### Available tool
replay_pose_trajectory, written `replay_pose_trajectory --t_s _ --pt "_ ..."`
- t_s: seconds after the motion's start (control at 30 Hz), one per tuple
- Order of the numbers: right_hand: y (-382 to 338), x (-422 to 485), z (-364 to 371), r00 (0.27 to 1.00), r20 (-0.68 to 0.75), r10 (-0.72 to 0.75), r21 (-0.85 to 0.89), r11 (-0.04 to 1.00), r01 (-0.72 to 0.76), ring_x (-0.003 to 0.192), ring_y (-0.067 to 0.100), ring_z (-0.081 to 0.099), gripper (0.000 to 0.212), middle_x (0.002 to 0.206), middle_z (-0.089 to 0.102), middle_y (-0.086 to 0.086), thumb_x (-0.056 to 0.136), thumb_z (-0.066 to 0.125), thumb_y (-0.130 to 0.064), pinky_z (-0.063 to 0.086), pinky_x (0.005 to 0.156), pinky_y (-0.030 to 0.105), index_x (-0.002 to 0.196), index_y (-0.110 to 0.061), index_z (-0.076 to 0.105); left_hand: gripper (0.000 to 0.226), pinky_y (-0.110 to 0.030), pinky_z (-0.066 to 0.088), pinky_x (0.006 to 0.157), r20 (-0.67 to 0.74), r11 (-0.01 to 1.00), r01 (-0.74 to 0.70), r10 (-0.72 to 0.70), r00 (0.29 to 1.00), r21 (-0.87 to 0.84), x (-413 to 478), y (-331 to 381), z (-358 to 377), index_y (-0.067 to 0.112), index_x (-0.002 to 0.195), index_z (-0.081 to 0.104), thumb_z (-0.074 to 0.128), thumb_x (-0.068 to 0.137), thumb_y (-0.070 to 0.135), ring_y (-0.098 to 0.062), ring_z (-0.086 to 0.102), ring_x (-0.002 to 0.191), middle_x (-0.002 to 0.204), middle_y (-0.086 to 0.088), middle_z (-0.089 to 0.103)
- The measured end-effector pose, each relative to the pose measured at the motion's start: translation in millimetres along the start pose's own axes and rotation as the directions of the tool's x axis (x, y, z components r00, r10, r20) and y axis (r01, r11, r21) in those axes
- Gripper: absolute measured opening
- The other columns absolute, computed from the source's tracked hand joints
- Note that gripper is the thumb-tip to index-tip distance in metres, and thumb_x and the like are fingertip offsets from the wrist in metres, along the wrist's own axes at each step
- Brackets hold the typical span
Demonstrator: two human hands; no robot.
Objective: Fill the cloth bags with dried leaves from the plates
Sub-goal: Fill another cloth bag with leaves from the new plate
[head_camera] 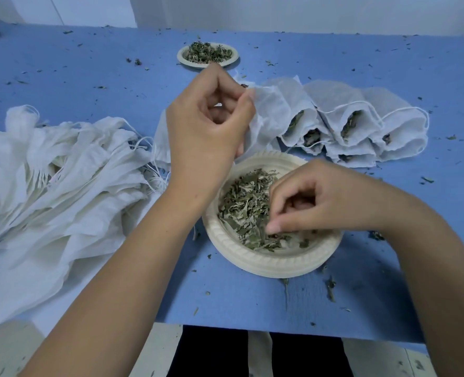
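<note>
My left hand (207, 123) holds a white cloth bag (269, 110) by its rim, above the far edge of the near plate (269, 261). That cream plate carries a heap of dried green leaves (248, 210). Down among the leaves on the plate's right side, the curled fingertips of my right hand (312, 202) pinch some of them. A second plate of leaves (207, 54) stands farther back on the blue table.
A pile of empty cloth bags (62, 175) lies at the left. Several filled bags (356, 126) lie in a row at the right, behind the near plate. Leaf crumbs are scattered over the table (252, 303). Its front edge runs just below the near plate.
</note>
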State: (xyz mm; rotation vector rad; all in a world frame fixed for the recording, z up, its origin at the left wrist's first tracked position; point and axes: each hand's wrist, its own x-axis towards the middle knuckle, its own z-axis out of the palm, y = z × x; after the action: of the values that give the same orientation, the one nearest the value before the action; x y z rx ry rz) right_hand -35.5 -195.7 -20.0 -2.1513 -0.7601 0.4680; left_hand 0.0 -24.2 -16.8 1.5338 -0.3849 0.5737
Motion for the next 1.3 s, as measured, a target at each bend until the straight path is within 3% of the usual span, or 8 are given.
replay_pose_trajectory --t_s 0.13,0.27,0.57,0.77,0.83,0.97,1.17,1.3 --pt "-3 3 -2 0.989 -0.138 -0.052 -0.097 0.994 0.039 0.071 0.014 0.052 0.024 0.077 0.058 -0.007 0.064 0.086 -0.026 0.044 0.067 0.027 0.074 -0.017 0.067 0.025 -0.02 0.034 0.038 0.041 1.0 0.0 0.0 0.999 0.002 -1 1 1 0.012 0.072 0.049 0.062 0.09 0.0 -0.009 0.045 0.033 0.052 0.002 0.05" --pt "-7 3 3 0.996 0.007 -0.09 -0.222 0.971 0.09 0.098 0.009 0.053 0.043 0.104 0.057 -0.011 0.061 0.089 -0.03 0.042 0.086 0.022 0.1 -0.03 0.07 0.029 -0.019 0.034 0.039 0.044 1.0 0.014 -0.014 0.999 0.003 0 2 1 0.015 0.07 0.048 0.062 0.09 0.0 -0.01 0.044 0.033 0.052 0.002 0.05" --pt "-4 -1 -5 0.974 -0.183 -0.133 -0.099 0.988 0.116 0.089 0.012 0.068 0.013 0.088 0.072 -0.006 0.073 0.08 -0.011 0.052 0.087 0.032 0.084 -0.014 0.074 0.028 -0.02 0.035 0.038 0.038 1.0 -0.007 0.006 0.999 0.011 -1 2 0 0.015 0.07 0.049 0.063 0.09 0.002 -0.01 0.045 0.033 0.052 0.005 0.05" --pt "-2 -4 -13 0.814 -0.522 -0.253 0.112 0.926 0.36 0.079 0.033 0.063 0.015 0.083 0.068 0.011 0.073 0.076 -0.013 0.05 0.074 0.035 0.083 -0.013 0.066 0.028 -0.023 0.038 0.041 0.105 0.998 -0.009 0.003 0.994 0.057 -2 -2 1 0.016 0.069 0.051 0.065 0.09 0.004 -0.018 0.046 0.038 0.056 -0.003 0.053" --pt "-4 -1 -10 0.74 -0.629 -0.238 0.18 0.881 0.437 0.076 0.025 0.065 0.013 0.081 0.069 0.003 0.072 0.074 -0.015 0.053 0.069 0.029 0.082 -0.019 0.068 0.023 -0.026 0.039 0.044 0.158 0.997 -0.02 0.008 0.987 0.077 -3 -3 2 0.011 0.071 0.053 0.065 0.09 0.004 -0.025 0.048 0.042 0.058 -0.009 0.054" --pt "-5 6 -3 0.577 -0.807 -0.123 0.254 0.81 0.528 0.076 0.01 0.067 0.018 0.079 0.071 -0.009 0.072 0.075 -0.005 0.054 0.072 0.022 0.08 -0.02 0.069 0.018 -0.024 0.039 0.043 0.232 0.997 -0.046 0.03 0.972 0.064 -6 -4 3 0.003 0.075 0.055 0.065 0.09 0.005 -0.013 0.049 0.039 0.058 -0.002 0.055" --pt "-2 14 9 0.479 -0.866 -0.146 0.004 0.954 0.298 0.069 0.002 0.062 0.025 0.077 0.067 -0.007 0.077 0.071 0.003 0.051 0.07 0.018 0.083 -0.02 0.066 0.017 -0.023 0.04 0.04 0.266 0.998 -0.059 0.053 0.963 0.013 -7 -4 3 0.006 0.078 0.054 0.062 0.092 0.004 -0.009 0.05 0.035 0.055 0.005 0.054" --pt "3 16 10 0.532 -0.815 -0.23 -0.218 0.972 0.086 0.067 0.008 0.057 0.021 0.076 0.063 -0.004 0.073 0.068 -0.001 0.049 0.066 0.022 0.085 -0.017 0.072 0.016 -0.02 0.04 0.04 0.242 0.998 -0.053 0.047 0.969 0.016 -9 -5 5 0.007 0.079 0.055 0.062 0.092 0.003 -0.007 0.05 0.035 0.054 0.008 0.054"
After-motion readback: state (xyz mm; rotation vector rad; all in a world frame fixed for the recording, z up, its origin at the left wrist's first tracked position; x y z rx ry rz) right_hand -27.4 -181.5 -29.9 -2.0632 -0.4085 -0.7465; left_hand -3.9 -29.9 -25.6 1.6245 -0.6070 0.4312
